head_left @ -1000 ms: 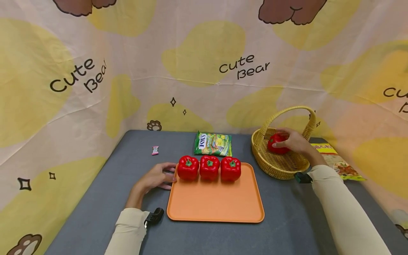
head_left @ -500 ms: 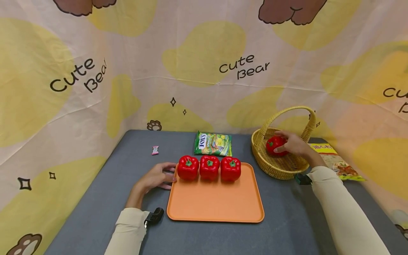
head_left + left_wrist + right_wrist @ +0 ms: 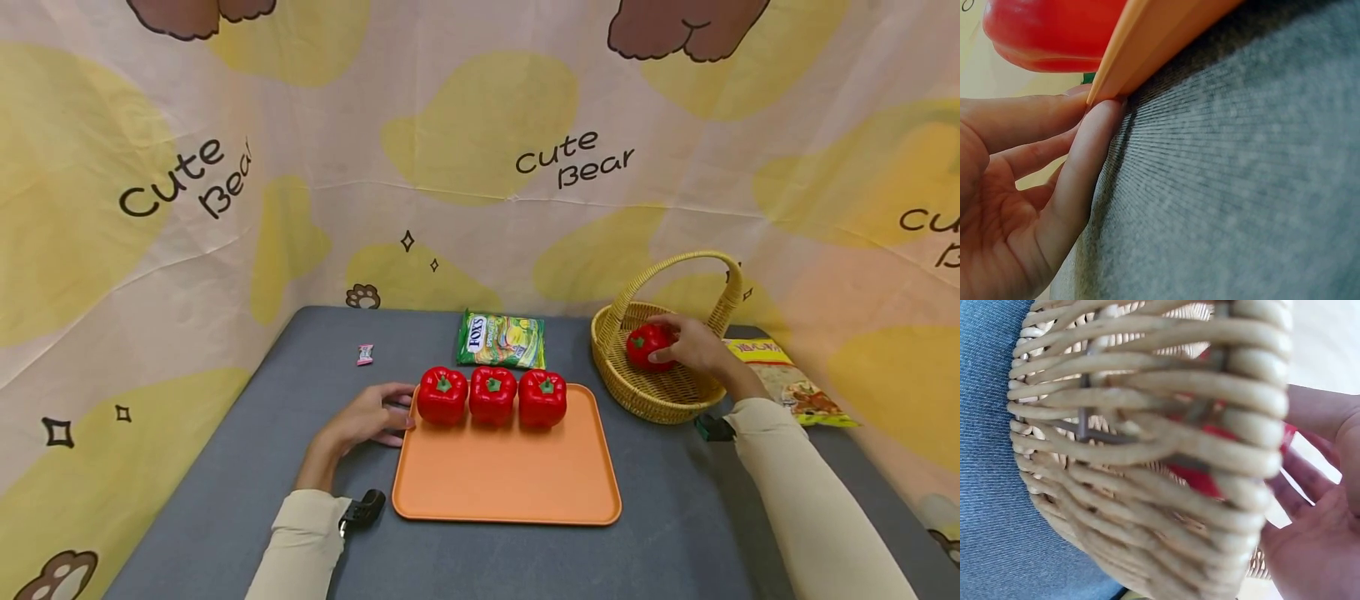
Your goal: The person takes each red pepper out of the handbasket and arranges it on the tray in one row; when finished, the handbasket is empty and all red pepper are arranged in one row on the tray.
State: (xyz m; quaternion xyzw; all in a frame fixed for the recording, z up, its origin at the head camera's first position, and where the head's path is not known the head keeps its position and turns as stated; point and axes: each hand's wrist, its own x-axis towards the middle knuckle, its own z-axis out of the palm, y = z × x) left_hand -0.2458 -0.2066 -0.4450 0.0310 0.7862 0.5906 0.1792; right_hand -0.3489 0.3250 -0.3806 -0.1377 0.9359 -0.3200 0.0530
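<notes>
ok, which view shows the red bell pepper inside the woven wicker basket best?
Head view: the red bell pepper sits whole in the woven wicker basket, with the right hand gripping it. The right wrist view shows only red slivers behind the weave. The left wrist view misses it, showing a tray pepper instead.

Left hand (image 3: 367, 421): forearm extended forward, fingers (image 3: 1088, 144) straight and together, tips pressed forward, palm low. Right hand (image 3: 693, 346): arm reaching far forward and right, fingers curled in a grip, sleeve to wrist.
</notes>
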